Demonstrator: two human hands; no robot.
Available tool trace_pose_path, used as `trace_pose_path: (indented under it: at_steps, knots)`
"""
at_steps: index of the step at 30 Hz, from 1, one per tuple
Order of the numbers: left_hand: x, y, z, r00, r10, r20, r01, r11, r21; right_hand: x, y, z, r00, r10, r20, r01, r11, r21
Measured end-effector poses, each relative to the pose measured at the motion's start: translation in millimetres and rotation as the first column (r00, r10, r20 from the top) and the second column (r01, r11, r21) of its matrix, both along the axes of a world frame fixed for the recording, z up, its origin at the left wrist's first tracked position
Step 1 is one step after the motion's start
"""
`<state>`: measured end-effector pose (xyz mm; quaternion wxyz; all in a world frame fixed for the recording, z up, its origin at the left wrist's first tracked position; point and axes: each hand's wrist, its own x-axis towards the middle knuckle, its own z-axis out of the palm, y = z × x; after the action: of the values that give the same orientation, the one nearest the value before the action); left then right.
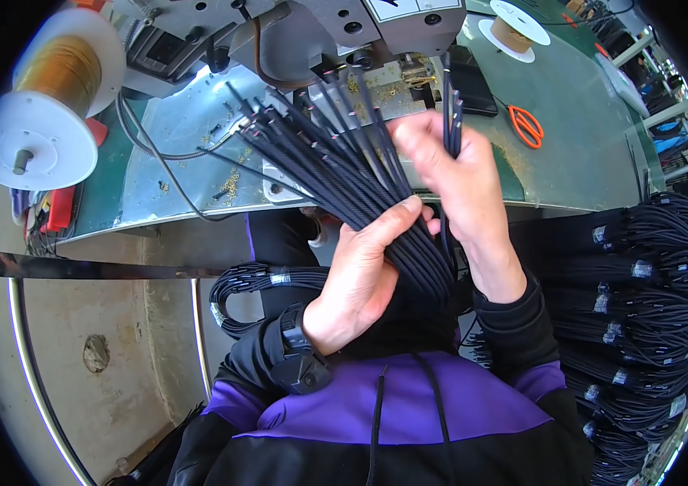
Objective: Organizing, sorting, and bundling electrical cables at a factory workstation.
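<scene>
A thick bundle of black cables fans out over the table's front edge, its stripped or tipped ends pointing up and away toward the machine. My left hand is closed round the lower part of this bundle, thumb across the top. Just to its right, my right hand is closed on a few cables set apart from the rest, their ends standing upright above the fingers. Below the hands the bundle bends down toward my lap, where its lower end is partly hidden.
A bench machine stands straight ahead, brass-coloured scraps round its base. A large wire spool is at left, a smaller spool at back right. Orange-handled scissors lie near a black box. Tied cable bundles are stacked at right.
</scene>
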<state>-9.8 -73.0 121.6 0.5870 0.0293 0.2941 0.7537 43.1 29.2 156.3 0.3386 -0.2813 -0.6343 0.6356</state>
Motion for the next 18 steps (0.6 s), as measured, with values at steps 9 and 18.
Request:
trace_pose_path:
  at_steps: [9,18]
  knots:
    - [2,-1,8,0.998,0.061,0.017,-0.060,0.995,-0.082,17,-12,-20,0.993,0.003,0.116,-0.031,0.969,0.243]
    - [-19,-12,6,0.997,0.053,0.056,-0.055,0.998,0.024,0,2,1,0.981,0.023,-0.194,-0.076,0.961,-0.267]
